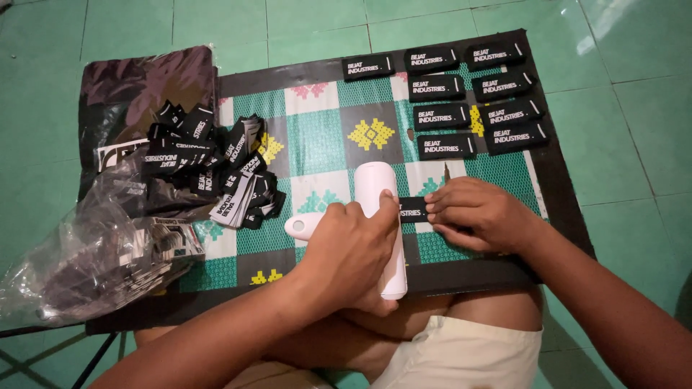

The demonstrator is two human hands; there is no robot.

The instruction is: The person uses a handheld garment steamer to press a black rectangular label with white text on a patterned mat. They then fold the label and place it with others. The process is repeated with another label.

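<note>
My left hand [351, 252] grips a white handheld roller-shaped tool [377, 189] that lies upright on a patterned green, white and black board [317, 133]. Its rounded handle [303, 225] sticks out to the left of my fingers. My right hand [476, 214] presses its fingertips on a small black label [412, 209] lying flat on the board, right beside the tool. Part of the label is hidden under my fingers.
Several black labels with white print lie in two rows at the board's far right [468, 101]. A loose heap of black labels [209, 162] sits at the left, beside a clear plastic bag [86, 259] with more. Green floor tiles [627, 108] surround the board.
</note>
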